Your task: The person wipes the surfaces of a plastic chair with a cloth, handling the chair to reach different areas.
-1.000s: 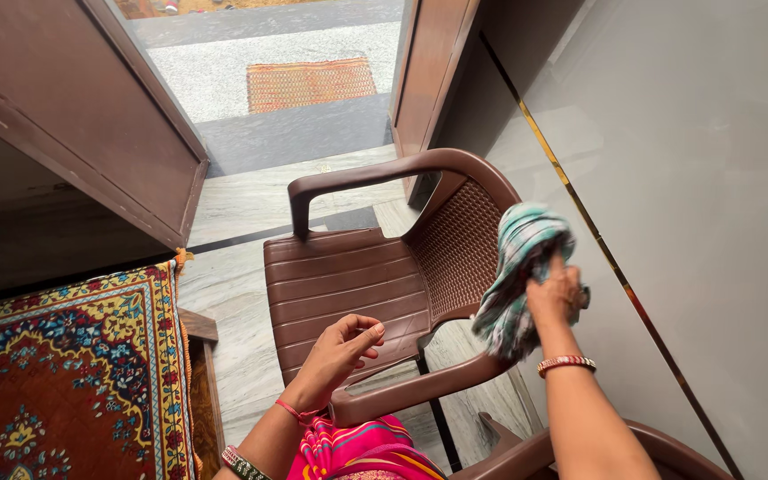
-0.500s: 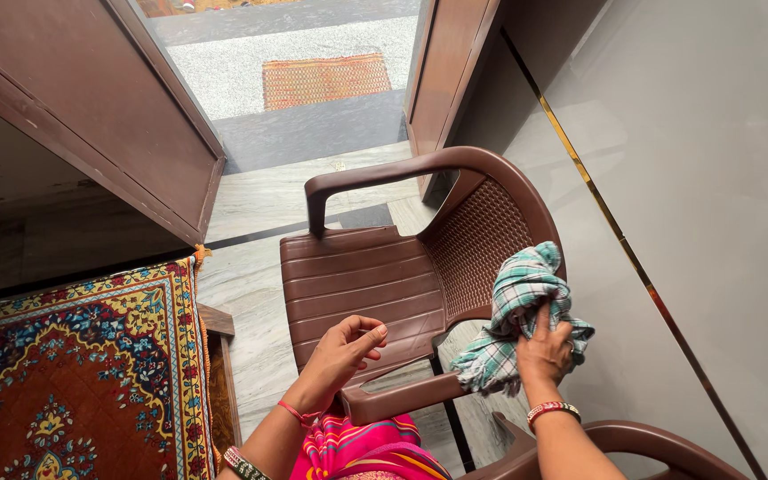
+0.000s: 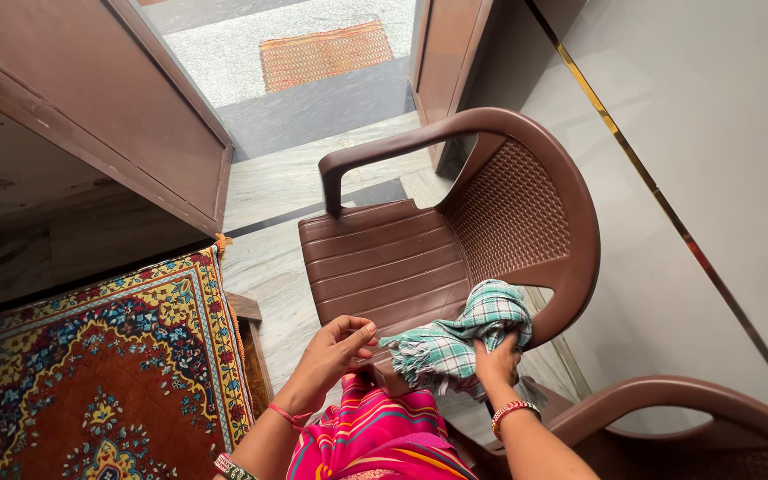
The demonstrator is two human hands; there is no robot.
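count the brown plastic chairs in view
2: one chair in the middle, a checked cloth pressed on its near armrest; a second chair at bottom right, only partly in frame.

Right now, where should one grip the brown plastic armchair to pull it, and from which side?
Grip the far curved armrest of the brown plastic armchair, coming from above. It is a bare, rounded bar with an open gap beneath, so fingers can likely wrap it. The near arm is covered by the green checked cloth under the right hand.
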